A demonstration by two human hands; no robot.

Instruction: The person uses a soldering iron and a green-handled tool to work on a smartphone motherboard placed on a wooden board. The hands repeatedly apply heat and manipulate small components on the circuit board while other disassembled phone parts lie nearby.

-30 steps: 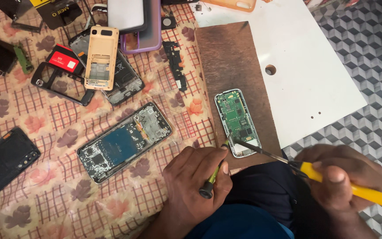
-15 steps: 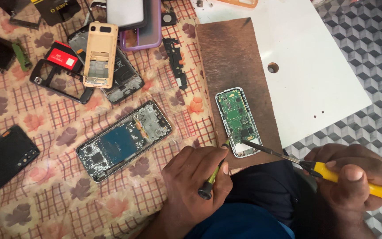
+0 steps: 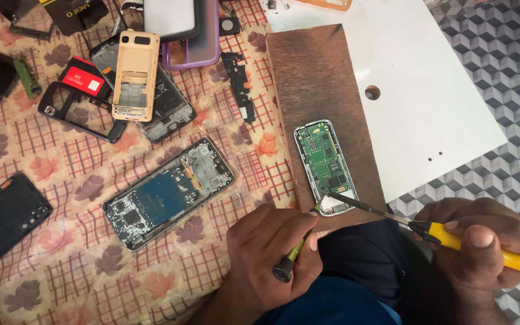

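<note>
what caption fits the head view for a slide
Two hands work tools on a small opened phone on a brown board: right hand with yellow-handled screwdriver, left hand with green tool.

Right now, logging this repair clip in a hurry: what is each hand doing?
Left hand: closed on a green-handled tool.
Right hand: closed on a yellow-handled screwdriver, tip at the small open phone.

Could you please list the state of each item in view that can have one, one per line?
Small phone: opened, green circuit board exposed, lying on the brown board.
Large phone: back off, internals showing.
Beige phone frame: empty shell.
Right hand: gripping the yellow-handled screwdriver, tip on the small phone.
Left hand: gripping a thin green-and-black tool.
</note>
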